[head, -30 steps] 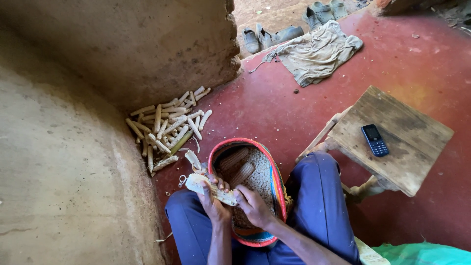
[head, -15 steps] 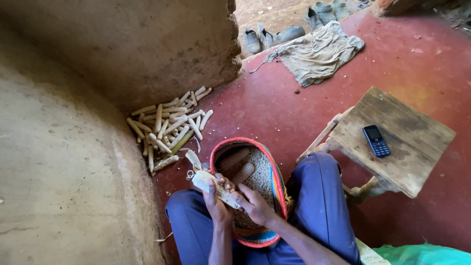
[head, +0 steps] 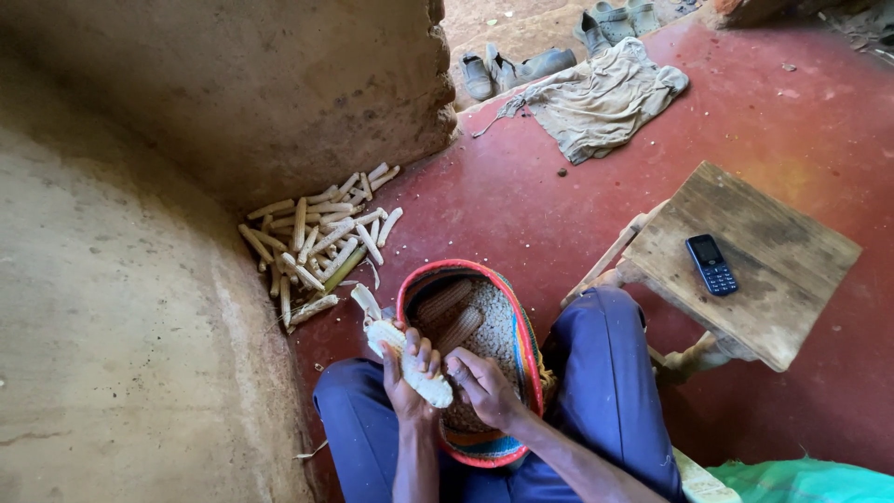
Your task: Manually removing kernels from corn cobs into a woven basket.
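- Left hand (head: 410,377) grips a pale, husked maize cob (head: 408,361); right hand (head: 484,384) presses against the cob's lower end.
- Round woven basket with red rim (head: 524,328) sits between blue-trousered knees, holding kernels and cobs.
- Pile of stripped pale cobs (head: 317,237) lies by the mud wall.
- Dark keypad phone (head: 711,264) rests on a worn wooden stool (head: 773,279).

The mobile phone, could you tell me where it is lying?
The mobile phone lies on the wooden stool, right of the person's knee and the basket.
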